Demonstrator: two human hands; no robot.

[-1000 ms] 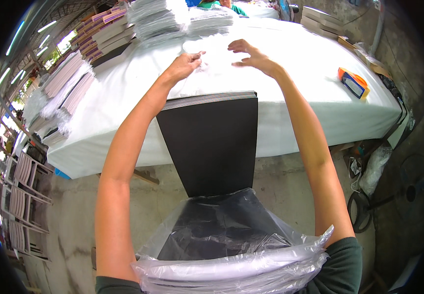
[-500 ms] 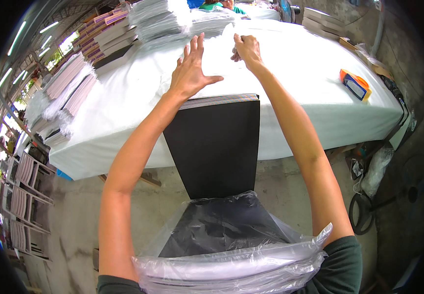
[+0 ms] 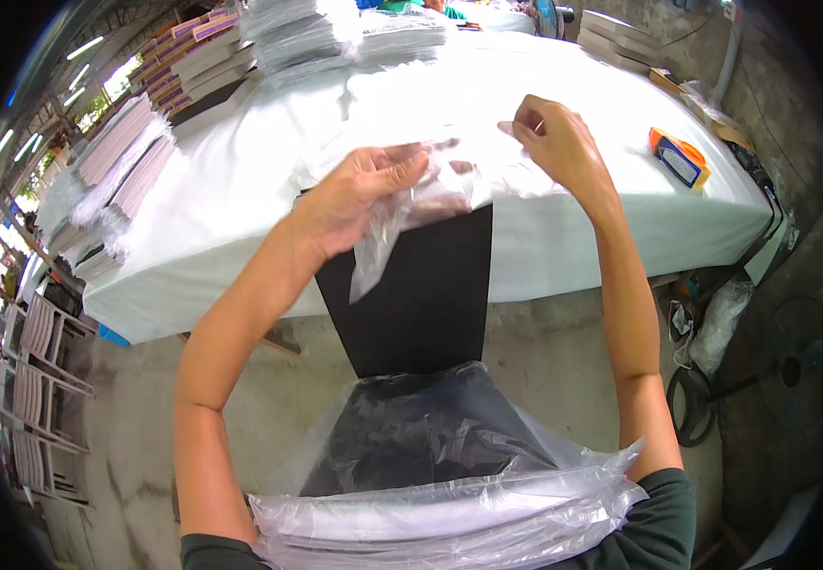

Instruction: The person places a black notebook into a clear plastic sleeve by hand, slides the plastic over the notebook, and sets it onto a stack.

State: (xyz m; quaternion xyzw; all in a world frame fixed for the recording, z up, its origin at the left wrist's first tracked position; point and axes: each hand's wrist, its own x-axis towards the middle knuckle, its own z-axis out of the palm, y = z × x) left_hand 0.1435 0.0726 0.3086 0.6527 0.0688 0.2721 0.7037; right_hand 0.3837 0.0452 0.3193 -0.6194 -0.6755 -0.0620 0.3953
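Observation:
A clear plastic bag (image 3: pixel 380 249) hangs crumpled from my left hand (image 3: pixel 359 190), whose thumb presses on it; the fingers show partly through the film. To the right, my right hand (image 3: pixel 564 147) is raised over the table with thumb and fingers pinched on what looks like the far side of that bag, pale against the white cloth. Below them a black board-like stack (image 3: pixel 411 304) slants from the table edge toward my lap, its upper end now partly covered by the film and my left hand. More clear plastic (image 3: pixel 449 508) lies gathered in folds across my lap over the stack's lower part.
The white-covered table (image 3: pixel 269 228) bears plastic-wrapped stacks (image 3: pixel 302 38) at the back and paper stacks (image 3: pixel 122 180) at left. An orange and blue tape dispenser (image 3: pixel 679 159) sits at right. Stacked chairs (image 3: pixel 46 389) stand at left, a dark fan (image 3: pixel 792 370) at right.
Both hands have come back toward me. The left, earlier spread and empty, now grips the plastic bag; the right has moved rightward. Film now hangs over the top of the black stack.

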